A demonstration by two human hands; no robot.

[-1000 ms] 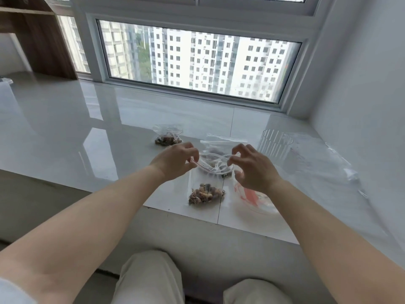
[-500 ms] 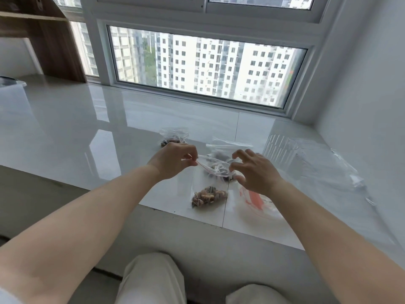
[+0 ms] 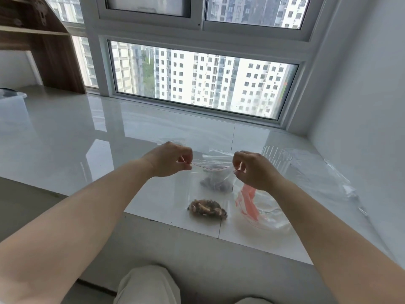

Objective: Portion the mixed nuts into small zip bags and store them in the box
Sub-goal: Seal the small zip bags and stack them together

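Observation:
A small clear zip bag [image 3: 210,187] hangs above the white sill, with a clump of mixed nuts [image 3: 207,208] at its bottom. My left hand [image 3: 169,159] pinches the left end of its red zip strip and my right hand [image 3: 252,170] pinches the right end, so the strip is stretched flat between them. Behind it lies another clear bag with dark nuts [image 3: 215,184]. A clear plastic box [image 3: 11,104] stands at the far left edge of the sill.
A clear ribbed cup [image 3: 277,159] stands to the right of my right hand. A packet of bags with red print [image 3: 258,207] lies under my right wrist, loose clear plastic [image 3: 324,178] further right. A wooden shelf [image 3: 43,40] stands at the back left. My knees are below.
Both hands have lifted the bag and moved apart, pulling its mouth from a loose open loop into a straight flat line. The camera has tilted up.

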